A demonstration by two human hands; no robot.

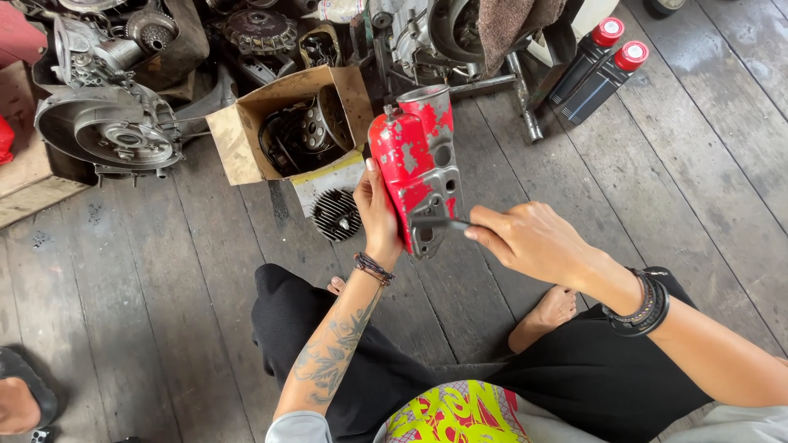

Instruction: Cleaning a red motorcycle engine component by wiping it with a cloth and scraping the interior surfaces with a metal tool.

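My left hand (377, 215) grips a red-painted metal engine casing (417, 160) from its left side, holding it upright above the wooden floor. The paint is worn, with grey bare metal showing in patches and round holes along its right edge. My right hand (529, 239) pinches a thin dark tool (439, 221) whose tip rests against the lower part of the casing. I sit cross-legged in black trousers, bare feet below the hands.
An open cardboard box (246, 139) holding engine parts sits ahead on the plank floor. A finned round cylinder head (336, 215) lies by it. Grey engine covers (111, 131) crowd the upper left. Two black bottles with red caps (603, 70) lie upper right.
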